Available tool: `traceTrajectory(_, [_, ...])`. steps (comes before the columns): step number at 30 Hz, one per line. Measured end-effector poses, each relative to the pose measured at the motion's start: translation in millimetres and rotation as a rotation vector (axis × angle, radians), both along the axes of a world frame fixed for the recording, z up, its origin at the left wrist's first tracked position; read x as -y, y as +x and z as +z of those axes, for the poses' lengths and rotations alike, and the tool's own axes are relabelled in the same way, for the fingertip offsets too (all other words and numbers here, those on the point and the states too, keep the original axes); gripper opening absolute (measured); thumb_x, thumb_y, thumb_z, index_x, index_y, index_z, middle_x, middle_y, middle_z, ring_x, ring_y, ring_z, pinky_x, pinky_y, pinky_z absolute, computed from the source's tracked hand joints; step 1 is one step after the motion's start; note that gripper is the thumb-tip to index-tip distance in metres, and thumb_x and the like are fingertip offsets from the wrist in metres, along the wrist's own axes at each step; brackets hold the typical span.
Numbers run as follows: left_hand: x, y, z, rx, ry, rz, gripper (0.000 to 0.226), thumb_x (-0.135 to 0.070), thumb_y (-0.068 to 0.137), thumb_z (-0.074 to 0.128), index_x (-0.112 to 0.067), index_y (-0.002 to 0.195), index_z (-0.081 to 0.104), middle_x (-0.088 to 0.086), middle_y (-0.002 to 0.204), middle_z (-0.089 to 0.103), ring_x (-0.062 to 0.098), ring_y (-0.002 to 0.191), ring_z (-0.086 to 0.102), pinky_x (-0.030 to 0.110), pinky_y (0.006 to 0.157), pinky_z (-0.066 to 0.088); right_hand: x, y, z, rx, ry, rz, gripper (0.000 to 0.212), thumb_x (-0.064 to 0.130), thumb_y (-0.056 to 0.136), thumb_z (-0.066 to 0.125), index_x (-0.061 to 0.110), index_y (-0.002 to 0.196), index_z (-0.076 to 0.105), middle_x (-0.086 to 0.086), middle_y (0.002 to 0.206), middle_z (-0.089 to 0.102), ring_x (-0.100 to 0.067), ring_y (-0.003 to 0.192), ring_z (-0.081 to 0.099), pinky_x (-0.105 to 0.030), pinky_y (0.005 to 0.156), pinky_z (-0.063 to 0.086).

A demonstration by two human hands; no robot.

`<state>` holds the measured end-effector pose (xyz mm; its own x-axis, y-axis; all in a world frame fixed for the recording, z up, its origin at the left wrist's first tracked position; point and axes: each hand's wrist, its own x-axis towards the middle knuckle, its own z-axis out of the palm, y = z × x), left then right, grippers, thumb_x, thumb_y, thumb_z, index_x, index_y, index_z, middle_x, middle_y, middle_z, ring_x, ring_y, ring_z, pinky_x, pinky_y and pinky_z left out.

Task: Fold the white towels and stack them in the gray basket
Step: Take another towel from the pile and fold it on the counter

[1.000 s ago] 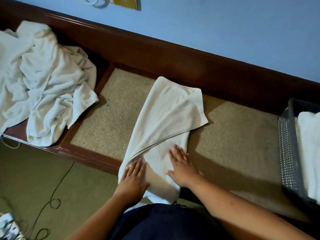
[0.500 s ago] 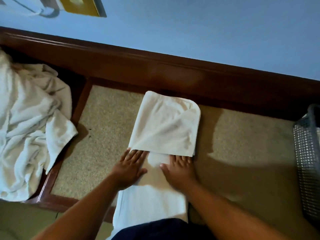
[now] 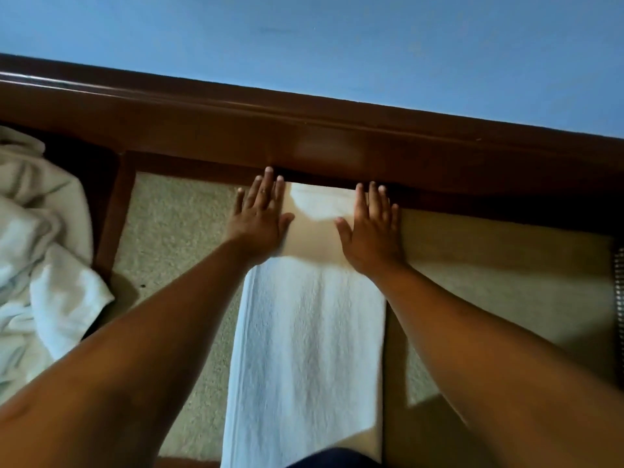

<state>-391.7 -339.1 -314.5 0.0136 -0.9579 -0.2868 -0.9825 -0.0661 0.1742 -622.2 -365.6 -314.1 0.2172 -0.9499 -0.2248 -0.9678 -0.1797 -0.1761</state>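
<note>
A white towel [image 3: 309, 339] lies as a long narrow strip on the beige padded bench top [image 3: 175, 238], running from my body to the wooden back rail. My left hand [image 3: 258, 216] presses flat on the towel's far left corner, fingers straight and spread. My right hand [image 3: 371, 228] presses flat on the far right side, fingers straight, tips near the rail. A sliver of the gray mesh basket [image 3: 618, 292] shows at the right edge.
A pile of crumpled white towels [image 3: 37, 265] lies at the left, over the bench's wooden frame. The dark wooden rail [image 3: 337, 143] runs along the back under a blue wall [image 3: 337, 45]. Bare beige padding lies to the right of the towel.
Both hands slid forward along the towel from its near part to its far end by the rail. The folded-over flap is now flattened. The view shifted forward, leaving only the basket's edge visible.
</note>
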Motion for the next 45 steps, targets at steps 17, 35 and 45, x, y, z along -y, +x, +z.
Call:
traceTrajectory(17, [-400, -42, 10, -0.040, 0.148, 0.056, 0.095, -0.077, 0.087, 0.029, -0.022, 0.162, 0.008, 0.013, 0.165, 0.026, 0.026, 0.145, 0.034, 0.047, 0.110, 0.038, -339, -92, 44, -0.059, 0.494, -0.009, 0.106, 0.072, 0.087, 0.045, 0.027, 0.154, -0.023, -0.004, 0.162, -0.029, -0.028, 0.152, -0.017, -0.050, 0.121, -0.002])
traceTrajectory(35, [-461, -58, 3, -1.086, 0.562, 1.113, 0.072, -0.050, 0.060, 0.093, -0.012, 0.113, 0.065, 0.002, 0.109, 0.069, 0.021, 0.102, 0.062, 0.037, 0.085, 0.047, -462, -70, 9, 0.726, 0.608, -1.269, 0.068, 0.045, 0.056, 0.092, 0.009, 0.105, 0.062, -0.009, 0.099, 0.071, -0.021, 0.082, 0.070, -0.027, 0.058, 0.054])
traceTrajectory(45, [-524, -46, 18, -0.897, 0.374, 0.725, 0.063, -0.065, 0.063, 0.084, -0.021, 0.107, 0.071, -0.001, 0.094, 0.078, 0.017, 0.086, 0.075, 0.043, 0.079, 0.062, -499, -90, 22, 0.841, 0.724, -0.942, 0.037, 0.037, 0.083, 0.078, 0.016, 0.107, 0.059, -0.005, 0.106, 0.072, -0.020, 0.091, 0.070, -0.038, 0.083, 0.057])
